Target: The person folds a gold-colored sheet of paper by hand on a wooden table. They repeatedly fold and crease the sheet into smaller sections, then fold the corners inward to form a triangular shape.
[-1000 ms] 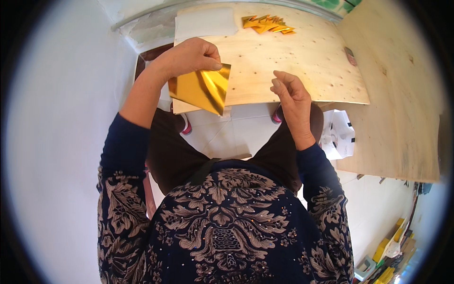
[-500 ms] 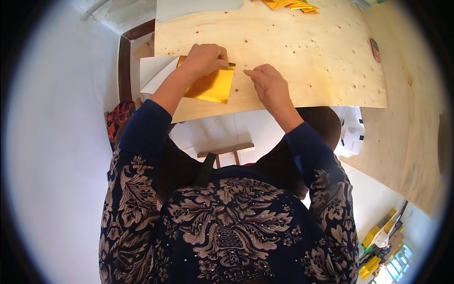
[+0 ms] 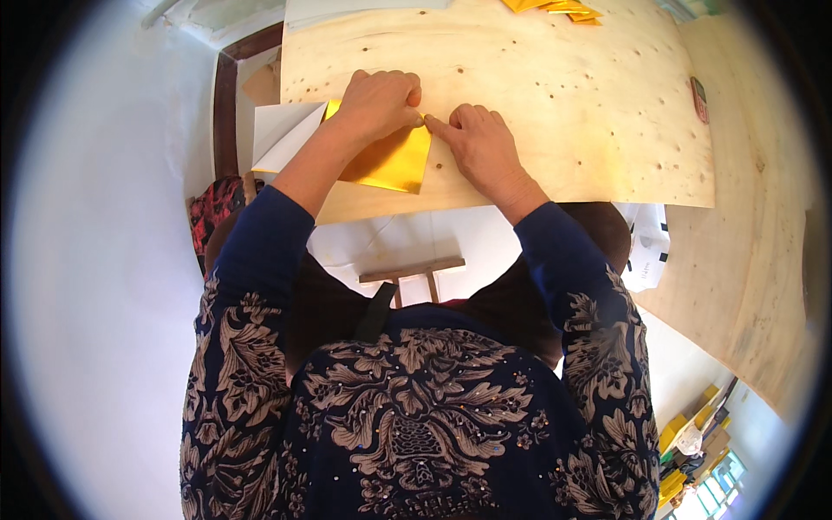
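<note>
A pale plywood board point(image 3: 555, 104) with small holes spans the workspace, beside a white wall point(image 3: 95, 260). The left hand point(image 3: 381, 102), fingers curled, presses the shiny gold paper square point(image 3: 390, 160) at the board's near edge. The right hand point(image 3: 477, 143) lies flat, forefinger touching its top corner.

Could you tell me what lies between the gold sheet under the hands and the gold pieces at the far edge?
Only bare plywood board shows between them in the head view.
</note>
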`<action>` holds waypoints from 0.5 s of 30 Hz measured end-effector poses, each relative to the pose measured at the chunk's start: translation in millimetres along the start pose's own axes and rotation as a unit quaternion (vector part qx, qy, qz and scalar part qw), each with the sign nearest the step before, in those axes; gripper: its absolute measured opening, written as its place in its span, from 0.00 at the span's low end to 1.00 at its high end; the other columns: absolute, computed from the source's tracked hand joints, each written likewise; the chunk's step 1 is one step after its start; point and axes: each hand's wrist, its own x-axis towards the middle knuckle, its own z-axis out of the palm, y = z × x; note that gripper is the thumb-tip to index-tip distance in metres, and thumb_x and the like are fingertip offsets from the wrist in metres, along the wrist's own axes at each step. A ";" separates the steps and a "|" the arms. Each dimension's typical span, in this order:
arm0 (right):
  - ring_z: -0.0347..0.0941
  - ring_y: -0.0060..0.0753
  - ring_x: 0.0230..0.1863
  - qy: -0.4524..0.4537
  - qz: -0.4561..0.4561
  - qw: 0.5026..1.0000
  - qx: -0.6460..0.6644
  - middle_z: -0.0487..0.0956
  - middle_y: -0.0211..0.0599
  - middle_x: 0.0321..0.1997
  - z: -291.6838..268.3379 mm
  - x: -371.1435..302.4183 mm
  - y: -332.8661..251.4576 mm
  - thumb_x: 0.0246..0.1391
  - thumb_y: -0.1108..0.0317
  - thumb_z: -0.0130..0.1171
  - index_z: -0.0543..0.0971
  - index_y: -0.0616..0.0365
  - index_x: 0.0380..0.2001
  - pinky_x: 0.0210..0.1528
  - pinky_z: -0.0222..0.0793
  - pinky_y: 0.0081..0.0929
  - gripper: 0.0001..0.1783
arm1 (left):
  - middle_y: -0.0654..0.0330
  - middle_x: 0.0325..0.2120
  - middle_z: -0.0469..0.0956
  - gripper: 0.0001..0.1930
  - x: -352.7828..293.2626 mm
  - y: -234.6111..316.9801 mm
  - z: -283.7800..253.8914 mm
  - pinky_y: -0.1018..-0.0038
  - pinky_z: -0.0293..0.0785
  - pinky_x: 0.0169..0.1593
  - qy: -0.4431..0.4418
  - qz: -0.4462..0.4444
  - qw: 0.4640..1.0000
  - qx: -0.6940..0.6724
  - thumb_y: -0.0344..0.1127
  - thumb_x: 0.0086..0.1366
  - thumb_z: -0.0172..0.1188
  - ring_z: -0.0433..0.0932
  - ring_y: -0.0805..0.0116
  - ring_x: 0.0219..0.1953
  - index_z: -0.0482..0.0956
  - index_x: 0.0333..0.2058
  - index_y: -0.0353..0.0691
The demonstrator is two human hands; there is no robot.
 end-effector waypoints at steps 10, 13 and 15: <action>0.71 0.32 0.41 -0.009 -0.034 0.999 -0.041 0.75 0.29 0.34 -1.6 -1.5 -10.5 0.48 0.69 0.56 0.84 0.49 0.40 0.48 0.61 0.32 0.15 | 0.52 0.60 0.66 0.41 -114.4 33.1 36.1 0.57 0.54 0.67 0.094 0.137 0.983 0.083 0.46 0.49 0.71 0.62 0.54 0.64 0.67 0.60 0.38; 0.71 0.32 0.42 -0.008 -0.035 0.999 -0.034 0.75 0.29 0.35 -3.9 -1.9 -12.1 0.48 0.69 0.56 0.84 0.50 0.38 0.50 0.60 0.33 0.13 | 0.52 0.66 0.58 0.46 -126.0 27.2 46.6 0.58 0.47 0.71 0.046 0.096 0.986 0.126 0.49 0.50 0.71 0.53 0.55 0.70 0.60 0.65 0.39; 0.71 0.33 0.43 0.015 -0.043 0.998 -0.038 0.75 0.29 0.35 -2.6 2.0 -11.0 0.48 0.69 0.57 0.84 0.50 0.37 0.51 0.60 0.34 0.12 | 0.53 0.67 0.57 0.48 -122.0 21.0 48.8 0.58 0.45 0.72 0.063 0.080 0.986 0.131 0.50 0.49 0.72 0.52 0.56 0.70 0.59 0.66 0.42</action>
